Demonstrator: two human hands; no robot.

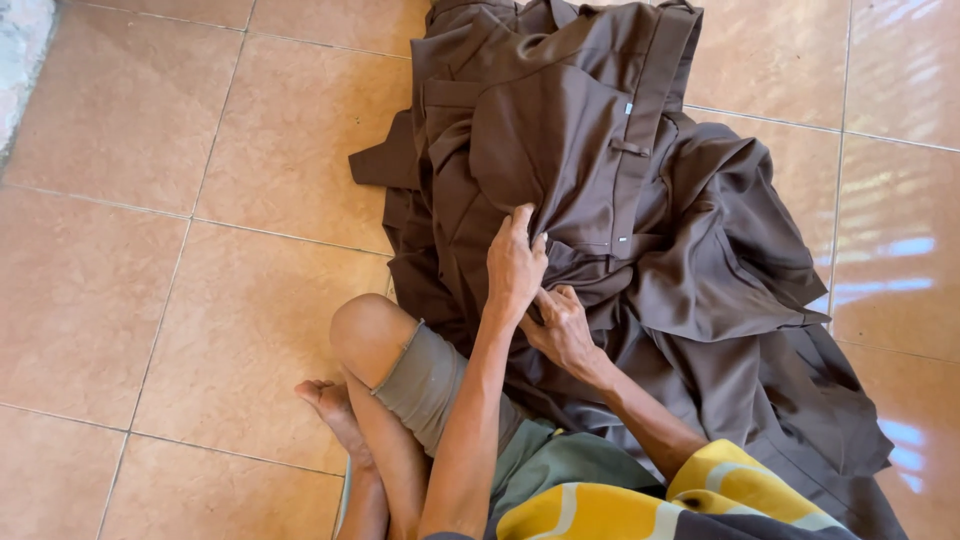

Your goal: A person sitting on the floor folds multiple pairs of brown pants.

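**Two hands on a heap of brown garments**

While the person sat on the glossy orange-tan tiled floor (150,250), a big heap of dark brown woven cloth garments (640,220) lay on that floor directly in front of the bent knee (362,330). This heap was the landmark of the scene: it spread from the far edge of the view down to the person's lap, and its lower part covered the right side of the lap.

On the near middle part of the heap lay the left hand (516,265). Its fingers were bent a little and pressed down on the cloth, with the fingertips on a fold; it was not possible to see whether they really pinched the cloth. Just under it, touching it at the wrist, was the right hand (562,325). Its fingers were curled closed and seemed to grip a small fold of the same brown cloth.

On the upper part of the heap, a waistband with a belt loop (630,148) was visible. At the near left side of the heap, the knee stood up, covered partly by grey-green shorts (430,385), and the bare foot (335,405) rested on the tiles. Near the lower edge of the heap, a yellow and white patterned cloth (640,505) lay over the lap.
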